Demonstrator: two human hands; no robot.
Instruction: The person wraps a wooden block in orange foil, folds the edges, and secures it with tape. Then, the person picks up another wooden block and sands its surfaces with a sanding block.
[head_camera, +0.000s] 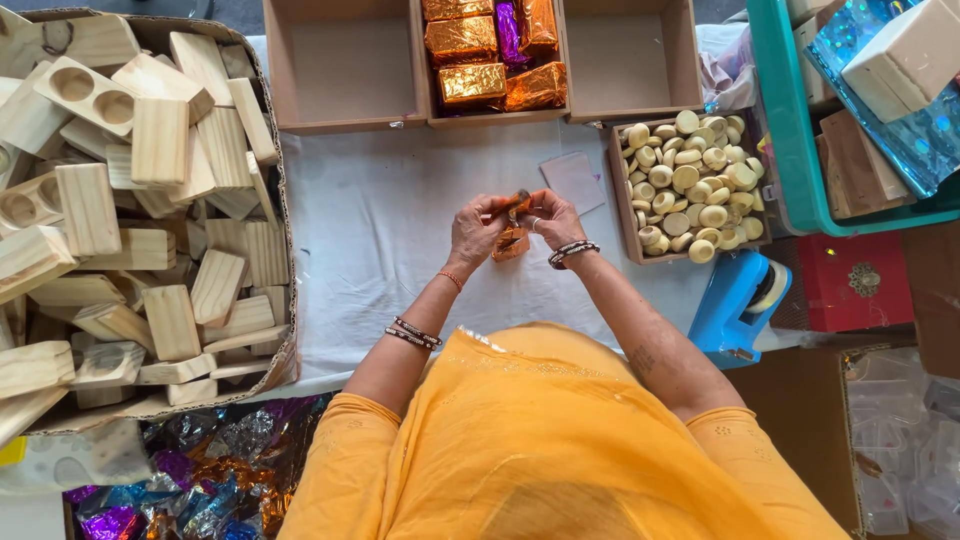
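At the middle of the frame, over a white cloth (380, 230), the left hand (476, 232) and right hand (553, 218) pinch a small block wrapped in crinkled, shiny orange foil (512, 228) between fingertips; its exact shape is partly hidden, perhaps rectangular. Upper centre, a cardboard tray (430, 105) holds similar glossy foil-wrapped blocks (470, 60). At the left, a box of pale, smooth-cut wooden blocks (140, 210). To the right, a small box of round cream tablets (688, 180) and a blue tape dispenser (738, 300).

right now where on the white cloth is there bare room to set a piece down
Bare white cloth lies between the crate of wooden blocks and the hands, under the empty cardboard box. It is crowded beside the box of round pieces.
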